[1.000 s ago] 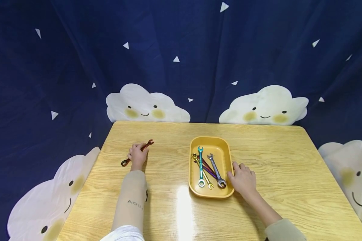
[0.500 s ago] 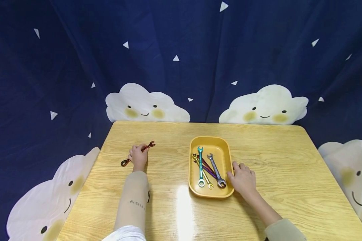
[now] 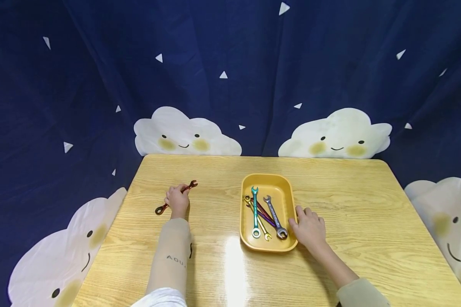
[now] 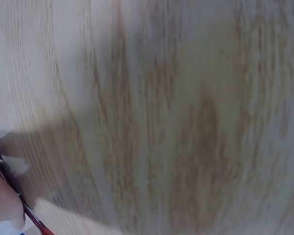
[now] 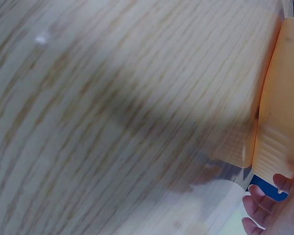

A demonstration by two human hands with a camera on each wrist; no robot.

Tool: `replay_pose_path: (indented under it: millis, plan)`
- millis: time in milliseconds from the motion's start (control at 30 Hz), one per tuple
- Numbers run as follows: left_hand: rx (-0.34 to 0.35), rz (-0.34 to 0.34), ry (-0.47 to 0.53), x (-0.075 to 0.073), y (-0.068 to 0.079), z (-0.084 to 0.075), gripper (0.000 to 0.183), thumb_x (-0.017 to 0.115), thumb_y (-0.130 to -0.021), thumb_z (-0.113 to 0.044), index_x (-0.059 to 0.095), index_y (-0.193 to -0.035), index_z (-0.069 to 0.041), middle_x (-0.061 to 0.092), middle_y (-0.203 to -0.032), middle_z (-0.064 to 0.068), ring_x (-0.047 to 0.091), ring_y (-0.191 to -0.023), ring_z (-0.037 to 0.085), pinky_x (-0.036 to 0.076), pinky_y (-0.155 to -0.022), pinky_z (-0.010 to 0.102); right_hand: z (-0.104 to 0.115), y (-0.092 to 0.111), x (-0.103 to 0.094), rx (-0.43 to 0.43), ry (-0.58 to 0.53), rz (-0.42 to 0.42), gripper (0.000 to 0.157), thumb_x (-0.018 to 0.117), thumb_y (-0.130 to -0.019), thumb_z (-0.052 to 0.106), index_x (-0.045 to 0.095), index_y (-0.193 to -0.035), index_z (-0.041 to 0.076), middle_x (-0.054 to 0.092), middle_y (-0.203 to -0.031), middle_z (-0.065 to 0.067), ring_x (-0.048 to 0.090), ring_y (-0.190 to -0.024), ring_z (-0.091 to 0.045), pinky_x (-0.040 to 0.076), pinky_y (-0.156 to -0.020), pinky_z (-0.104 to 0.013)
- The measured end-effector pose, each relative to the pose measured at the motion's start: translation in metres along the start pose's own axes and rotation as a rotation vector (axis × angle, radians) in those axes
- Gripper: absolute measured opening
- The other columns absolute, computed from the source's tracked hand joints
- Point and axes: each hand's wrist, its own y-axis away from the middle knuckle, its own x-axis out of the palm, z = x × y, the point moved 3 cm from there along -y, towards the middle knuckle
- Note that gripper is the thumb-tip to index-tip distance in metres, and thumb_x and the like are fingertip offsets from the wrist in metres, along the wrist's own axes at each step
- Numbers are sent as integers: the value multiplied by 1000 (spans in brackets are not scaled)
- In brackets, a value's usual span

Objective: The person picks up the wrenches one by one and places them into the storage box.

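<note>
A red combination wrench [image 3: 161, 209] lies slantwise at the left of the table, its open end up and right. My left hand [image 3: 178, 200] holds it by the middle, covering part of the shank. In the left wrist view, fingers [image 4: 5, 200] pinch the wrench [image 4: 39, 226] at the lower left edge. My right hand [image 3: 310, 228] touches the right wall of a yellow tray [image 3: 279, 181], thumb at the rim. In the right wrist view its fingers [image 5: 258, 210] are spread and relaxed beside the tray's outer wall [image 5: 284, 93].
Several wrenches lie crossed in the tray: a teal one [image 3: 255, 213], a silver one [image 3: 274, 215], a gold one [image 3: 266, 232] and purple and red ones partly beneath. The wooden table [image 3: 211, 238] ends at a dark blue curtain [image 3: 253, 51] with cloud prints.
My left hand and the red wrench have shifted slightly right and toward me. The right hand and the tray hold still.
</note>
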Motion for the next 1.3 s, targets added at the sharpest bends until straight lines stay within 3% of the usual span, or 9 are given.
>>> replay_pose_path:
  millis: [333,667,1067,1300]
  plan:
    - [-29,6,-32,1,4,-5,22,55,-90,-16,63,-110,-14,49,-112,19,37,-107,37,19,-91,50,0,0,1,-6,-6,-10,39,48,-88,33,48,-118,7,53,-101,-19,50,-94,-39,34,-78,-54]
    - [-6,-14,-89,3,4,-5,22,55,-89,-18,63,-109,-14,52,-107,21,41,-100,37,24,-88,48,-1,0,2,-5,-8,-6,39,48,-88,32,48,-118,7,52,-102,-20,49,-95,-39,33,-78,-54]
    - [108,-118,-91,5,9,-5,22,59,-86,-13,66,-107,-8,53,-101,22,45,-95,38,29,-84,48,-1,0,2,-6,-7,-14,39,47,-87,33,47,-117,7,52,-101,-19,50,-94,-40,34,-78,-54]
    - [106,-95,-88,5,10,-5,25,58,-87,-13,64,-111,-8,52,-103,21,43,-96,36,29,-86,47,0,1,1,-8,-5,-15,38,47,-87,32,48,-116,7,52,-101,-20,50,-93,-40,34,-77,-53]
